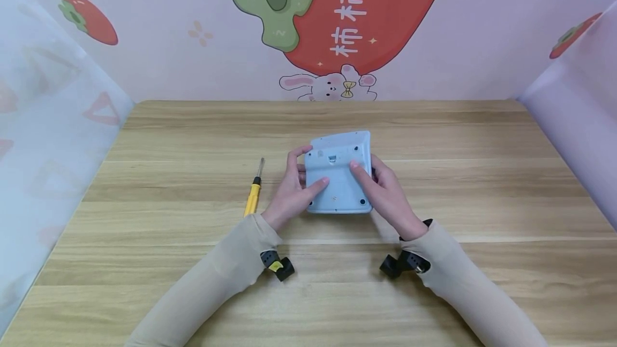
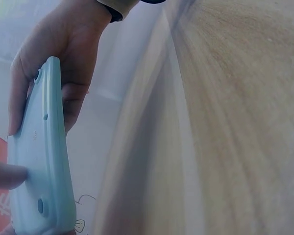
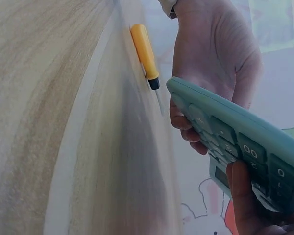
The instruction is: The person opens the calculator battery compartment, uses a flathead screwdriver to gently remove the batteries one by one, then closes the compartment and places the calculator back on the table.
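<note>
A light blue calculator (image 1: 339, 189) is held above the table with its back toward the head view. Dark round spots sit near its corners, and a small recess shows in its upper middle. My left hand (image 1: 293, 190) grips the left side, thumb across the back and fingers round the edge. On the opposite side my right hand (image 1: 390, 197) holds it too, its thumb pressed on the back. The keys of the calculator (image 3: 250, 152) face away from me, seen in the right wrist view; the left wrist view catches an edge of the calculator (image 2: 51, 161).
A screwdriver (image 1: 253, 197) with a yellow handle lies on the wooden table (image 1: 168, 202), left of my left hand, its metal tip pointing away. Behind the table stands a backdrop (image 1: 458, 52) printed with cartoons, and pale sheets flank both sides.
</note>
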